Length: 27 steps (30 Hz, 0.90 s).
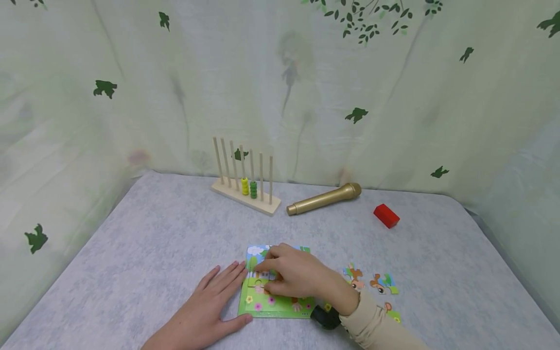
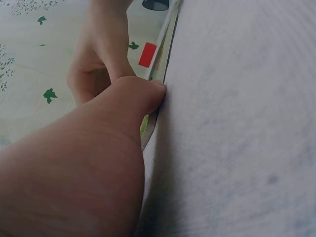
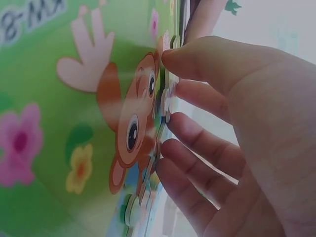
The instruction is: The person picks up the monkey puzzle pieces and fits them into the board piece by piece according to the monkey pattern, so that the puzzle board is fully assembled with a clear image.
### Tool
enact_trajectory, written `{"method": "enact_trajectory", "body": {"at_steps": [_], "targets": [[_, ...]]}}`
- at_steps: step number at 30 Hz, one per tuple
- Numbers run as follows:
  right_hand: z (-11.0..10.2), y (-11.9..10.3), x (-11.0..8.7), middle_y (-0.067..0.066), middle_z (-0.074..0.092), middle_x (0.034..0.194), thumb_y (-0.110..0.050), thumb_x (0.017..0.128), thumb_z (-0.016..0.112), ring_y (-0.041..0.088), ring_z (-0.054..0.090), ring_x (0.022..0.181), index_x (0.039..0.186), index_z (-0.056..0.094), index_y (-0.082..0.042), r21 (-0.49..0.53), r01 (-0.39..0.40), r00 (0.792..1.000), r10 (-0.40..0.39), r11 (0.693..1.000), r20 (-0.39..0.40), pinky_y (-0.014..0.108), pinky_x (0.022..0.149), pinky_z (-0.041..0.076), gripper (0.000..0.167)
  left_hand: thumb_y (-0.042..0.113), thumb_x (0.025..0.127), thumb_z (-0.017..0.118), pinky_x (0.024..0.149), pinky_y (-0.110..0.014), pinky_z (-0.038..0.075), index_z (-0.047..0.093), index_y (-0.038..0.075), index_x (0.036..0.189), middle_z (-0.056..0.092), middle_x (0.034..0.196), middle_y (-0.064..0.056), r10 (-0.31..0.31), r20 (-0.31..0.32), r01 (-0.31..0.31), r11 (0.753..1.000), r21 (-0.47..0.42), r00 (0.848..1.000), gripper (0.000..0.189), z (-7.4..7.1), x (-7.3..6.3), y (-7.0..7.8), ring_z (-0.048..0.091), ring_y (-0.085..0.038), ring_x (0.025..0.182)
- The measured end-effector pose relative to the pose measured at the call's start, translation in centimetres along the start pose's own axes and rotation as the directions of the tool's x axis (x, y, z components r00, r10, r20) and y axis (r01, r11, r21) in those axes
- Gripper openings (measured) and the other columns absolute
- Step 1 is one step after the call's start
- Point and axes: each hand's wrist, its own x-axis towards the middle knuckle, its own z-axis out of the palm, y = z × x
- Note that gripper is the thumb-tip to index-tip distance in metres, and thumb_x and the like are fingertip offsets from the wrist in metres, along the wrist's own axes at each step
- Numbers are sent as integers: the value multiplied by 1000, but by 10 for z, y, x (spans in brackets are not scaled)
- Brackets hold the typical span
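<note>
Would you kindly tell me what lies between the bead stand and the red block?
In the head view, the gold microphone lies between the bead stand and the red block.

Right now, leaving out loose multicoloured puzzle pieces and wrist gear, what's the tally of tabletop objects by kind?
Green illustrated puzzle board: 1
Pale wooden peg stand with beads: 1
Gold handheld microphone: 1
Red rectangular block: 1
Total: 4
</note>
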Motion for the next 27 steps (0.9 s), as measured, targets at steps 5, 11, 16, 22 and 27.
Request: {"method": "enact_trajectory", "body": {"at_steps": [5, 11, 16, 22, 27], "targets": [[0, -1, 0, -7, 66, 117, -32, 97, 71, 4, 49, 89, 132, 73, -27, -2, 2, 1000, -2, 1000, -8, 13, 67, 44, 35, 72, 96, 51, 119, -14, -12, 34, 13, 162, 32, 168, 2, -8, 7, 8, 1000, -5, 1000, 90, 0, 1, 0, 32, -24, 155], [2, 0, -1, -8, 66, 117, -33, 98, 71, 4, 49, 89, 130, 73, -27, 2, 10, 1000, -10, 1000, -14, 14, 70, 43, 32, 72, 96, 52, 119, -13, -13, 35, 12, 162, 32, 168, 1, -10, 6, 10, 1000, -8, 1000, 90, 0, 1, 1, 31, -24, 155], [3, -1, -2, -7, 67, 119, -31, 98, 72, 4, 48, 88, 131, 73, -27, 16, 3, 1000, -3, 1000, -16, 14, 70, 42, 33, 72, 96, 52, 119, -13, -12, 36, 11, 161, 33, 168, 1, -7, 0, 7, 1000, 5, 1000, 91, 0, 1, 1, 32, -24, 154], [3, -2, -5, -7, 67, 118, -32, 97, 73, 4, 46, 84, 129, 73, -25, 13, 23, 999, -22, 1000, -34, 12, 68, 41, 32, 72, 95, 53, 119, -14, -12, 38, 11, 161, 34, 168, 0, -9, 0, 9, 1000, -6, 1000, 91, 0, 2, 1, 33, -25, 154], [-2, -2, -10, -7, 68, 117, -35, 99, 72, 5, 50, 90, 134, 70, -23, 25, 24, 1000, -24, 999, -11, 15, 74, 45, 37, 73, 95, 53, 118, -14, -12, 38, 11, 161, 34, 168, 1, -16, 9, 16, 1000, -9, 1000, 92, 1, 2, 0, 33, -25, 154]]}}
